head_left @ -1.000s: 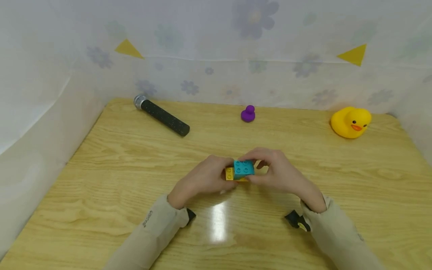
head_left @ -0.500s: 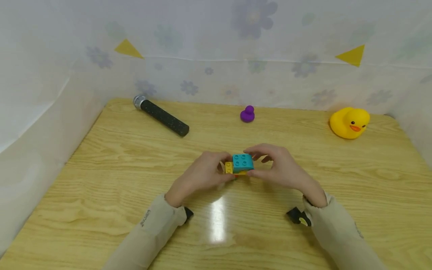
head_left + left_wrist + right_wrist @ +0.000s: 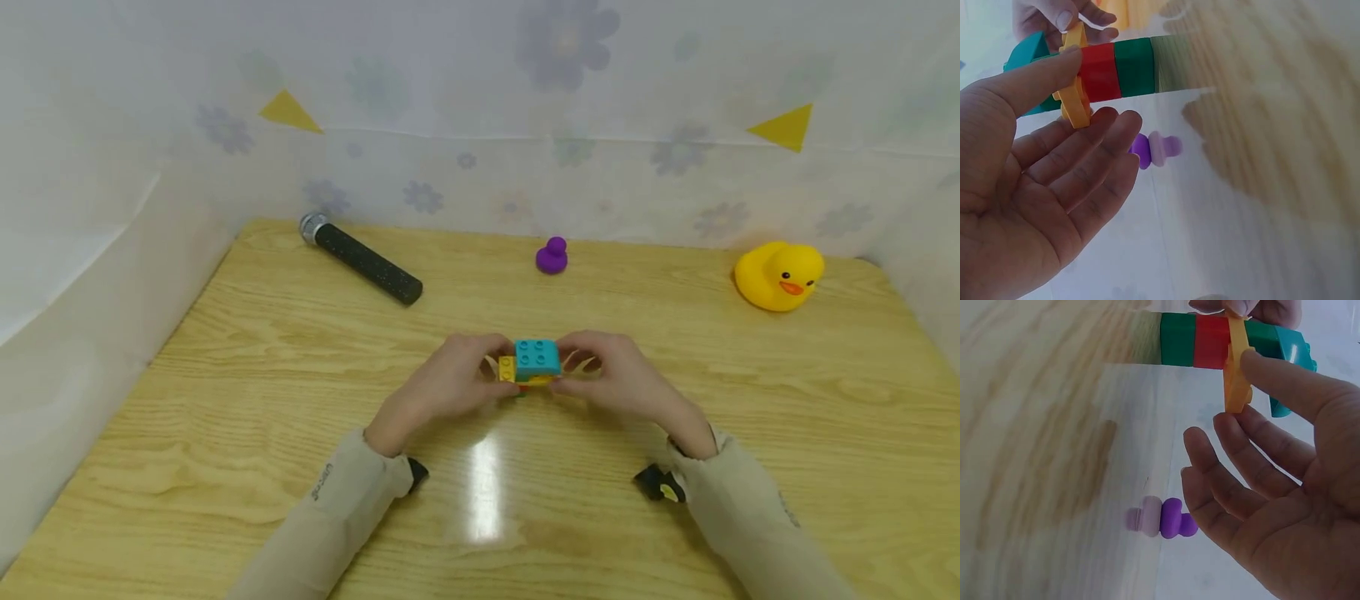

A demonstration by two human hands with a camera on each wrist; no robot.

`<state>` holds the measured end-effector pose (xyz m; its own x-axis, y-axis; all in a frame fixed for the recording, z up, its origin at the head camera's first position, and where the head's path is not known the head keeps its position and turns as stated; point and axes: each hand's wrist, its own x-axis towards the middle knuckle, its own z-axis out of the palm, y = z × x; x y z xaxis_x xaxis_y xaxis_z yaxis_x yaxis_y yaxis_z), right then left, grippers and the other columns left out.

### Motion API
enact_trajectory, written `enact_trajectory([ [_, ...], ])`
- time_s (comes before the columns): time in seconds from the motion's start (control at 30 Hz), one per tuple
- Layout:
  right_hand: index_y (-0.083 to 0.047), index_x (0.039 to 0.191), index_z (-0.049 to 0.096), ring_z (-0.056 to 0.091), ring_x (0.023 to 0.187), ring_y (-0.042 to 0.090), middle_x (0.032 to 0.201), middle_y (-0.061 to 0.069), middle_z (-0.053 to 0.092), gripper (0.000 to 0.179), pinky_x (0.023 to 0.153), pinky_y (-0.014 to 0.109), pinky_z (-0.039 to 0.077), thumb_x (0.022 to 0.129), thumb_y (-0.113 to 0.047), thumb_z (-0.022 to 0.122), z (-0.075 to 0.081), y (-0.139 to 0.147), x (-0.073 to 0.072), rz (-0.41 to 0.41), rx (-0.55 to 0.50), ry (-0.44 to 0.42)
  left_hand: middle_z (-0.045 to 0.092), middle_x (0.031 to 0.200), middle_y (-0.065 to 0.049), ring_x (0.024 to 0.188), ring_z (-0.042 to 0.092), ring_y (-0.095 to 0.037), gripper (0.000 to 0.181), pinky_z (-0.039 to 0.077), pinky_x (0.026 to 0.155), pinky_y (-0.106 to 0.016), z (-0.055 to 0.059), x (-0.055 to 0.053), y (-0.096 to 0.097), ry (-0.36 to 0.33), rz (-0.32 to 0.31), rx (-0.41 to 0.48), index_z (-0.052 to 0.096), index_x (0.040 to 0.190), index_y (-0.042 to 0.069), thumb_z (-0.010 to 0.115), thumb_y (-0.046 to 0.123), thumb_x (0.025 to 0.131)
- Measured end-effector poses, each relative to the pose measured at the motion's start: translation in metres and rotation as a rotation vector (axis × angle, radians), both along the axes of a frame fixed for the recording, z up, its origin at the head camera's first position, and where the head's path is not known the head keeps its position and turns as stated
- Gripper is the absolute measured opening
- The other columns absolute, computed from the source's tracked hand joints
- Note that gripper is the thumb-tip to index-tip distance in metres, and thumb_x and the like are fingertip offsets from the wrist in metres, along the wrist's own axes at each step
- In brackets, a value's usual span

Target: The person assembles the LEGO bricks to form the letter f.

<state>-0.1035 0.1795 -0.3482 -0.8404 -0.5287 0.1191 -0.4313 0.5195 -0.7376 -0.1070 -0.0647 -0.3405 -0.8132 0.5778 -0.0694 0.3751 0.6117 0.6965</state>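
Note:
A stack of toy building bricks stands upright on the wooden table [image 3: 300,350], between the hands. On top is a curved teal brick [image 3: 537,357] with studs. Under it come a green brick [image 3: 1262,339], a flat yellow plate brick [image 3: 507,369], a red brick [image 3: 1101,70] and a bottom green brick [image 3: 1135,65]. My left hand [image 3: 450,379] pinches the yellow plate's left end between thumb and fingers. At the other end, my right hand [image 3: 618,375] has its thumb on the same plate and its fingertips at the far side.
A black toy microphone [image 3: 367,262] with a silver head lies at the back left. Further right along the back sit a small purple duck [image 3: 552,256] and a larger yellow duck [image 3: 776,279]. A white flowered curtain [image 3: 450,83] closes off the back and sides.
The visible brick top has shifted up in the head view, and some red shows beneath the yellow plate. My right hand's fingers have slipped from the teal brick to the stack's right end.

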Motion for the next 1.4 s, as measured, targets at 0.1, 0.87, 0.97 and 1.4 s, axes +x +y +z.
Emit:
enact_trajectory([
  [0.1, -0.003, 0.105, 0.068, 0.065, 0.084, 0.023, 0.094, 0.005, 0.068, 0.03, 0.072, 0.04, 0.054, 0.079, -0.01, 0.079, 0.001, 0.0, -0.001, -0.001, 0.009, 0.019, 0.066, 0.107, -0.005, 0.087, 0.063, -0.014, 0.04, 0.051, 0.073, -0.024, 0.001, -0.002, -0.003, 0.008, 0.028, 0.006, 0.062, 0.119, 0.007, 0.075, 0.022, 0.085],
  [0.87, 0.004, 0.117, 0.063, 0.066, 0.089, 0.025, 0.106, 0.015, 0.068, 0.028, 0.074, 0.032, 0.054, 0.093, -0.009, 0.063, 0.004, 0.0, -0.001, -0.076, -0.035, -0.057, 0.065, 0.108, -0.006, 0.095, 0.063, -0.017, 0.027, 0.052, 0.079, -0.029, -0.002, -0.005, -0.004, 0.003, 0.068, 0.167, 0.059, 0.119, 0.005, 0.06, 0.02, 0.096],
  [0.97, 0.003, 0.114, 0.064, 0.066, 0.085, 0.025, 0.099, 0.013, 0.069, 0.026, 0.072, 0.03, 0.053, 0.097, -0.016, 0.058, 0.006, -0.002, -0.001, -0.085, -0.049, -0.111, 0.068, 0.103, -0.007, 0.093, 0.065, -0.016, 0.023, 0.052, 0.077, -0.03, -0.002, -0.007, -0.006, 0.005, 0.064, 0.193, 0.059, 0.116, 0.005, 0.053, 0.02, 0.1],
  [1.4, 0.003, 0.109, 0.067, 0.063, 0.076, 0.022, 0.087, 0.01, 0.071, 0.036, 0.067, 0.033, 0.05, 0.101, -0.028, 0.05, 0.006, -0.009, 0.003, -0.139, -0.026, -0.345, 0.069, 0.099, -0.007, 0.087, 0.065, -0.016, 0.019, 0.052, 0.07, -0.026, -0.001, -0.006, -0.004, -0.047, 0.109, 0.083, 0.066, 0.11, 0.005, 0.059, 0.014, 0.095],
])
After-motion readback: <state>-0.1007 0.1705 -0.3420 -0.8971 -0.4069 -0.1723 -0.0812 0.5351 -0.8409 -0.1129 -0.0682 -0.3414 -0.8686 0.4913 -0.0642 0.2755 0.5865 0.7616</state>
